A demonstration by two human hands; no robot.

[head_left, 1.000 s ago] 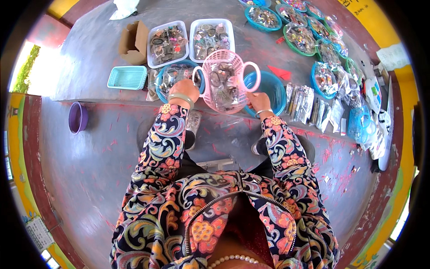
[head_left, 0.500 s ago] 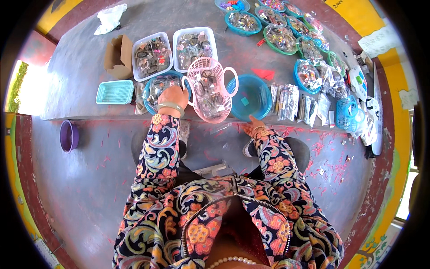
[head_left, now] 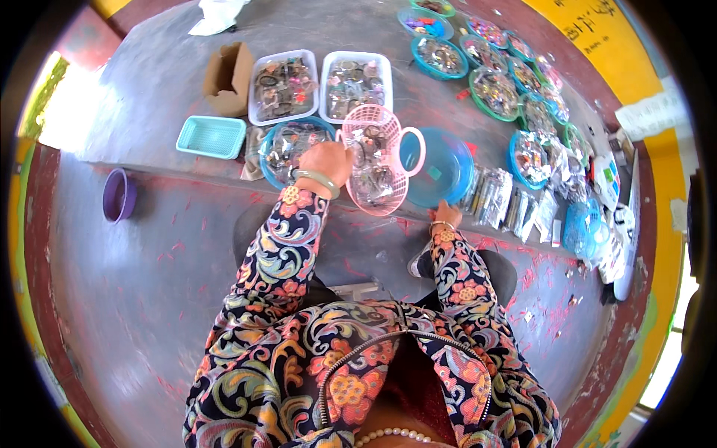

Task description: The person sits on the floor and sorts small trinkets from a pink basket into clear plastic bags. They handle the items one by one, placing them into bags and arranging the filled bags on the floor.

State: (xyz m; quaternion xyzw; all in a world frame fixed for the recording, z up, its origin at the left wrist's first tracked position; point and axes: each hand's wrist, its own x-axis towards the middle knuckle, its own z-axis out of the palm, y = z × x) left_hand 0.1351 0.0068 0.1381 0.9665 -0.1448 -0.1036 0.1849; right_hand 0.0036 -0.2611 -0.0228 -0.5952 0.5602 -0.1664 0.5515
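Note:
My left hand (head_left: 327,163), a pale bangle on its wrist, is closed at the left rim and handle of a pink perforated basket (head_left: 403,191). Its fingertips are partly hidden, so what they pinch cannot be made out. Bagged dark hair ties (head_left: 371,179) lie in the basket, which overhangs the ledge. Under and left of this hand stands a blue basin (head_left: 267,169) of bagged small goods. My right hand (head_left: 447,214) is by the near rim of a larger blue basin (head_left: 467,175), fingers apart, seemingly holding nothing. A small green piece lies in that basin.
Two white trays (head_left: 320,97) of bagged accessories and a cardboard box (head_left: 228,78) stand behind. A turquoise basket (head_left: 210,137) is at left, a purple basin (head_left: 119,196) on the lower floor. Bagged slim items (head_left: 491,196) and several filled basins (head_left: 494,93) lie to the right.
My left hand has shifted right from over the filled blue basin to the pink basket's edge. My right hand stays near the large basin's rim. The whole view has shifted slightly.

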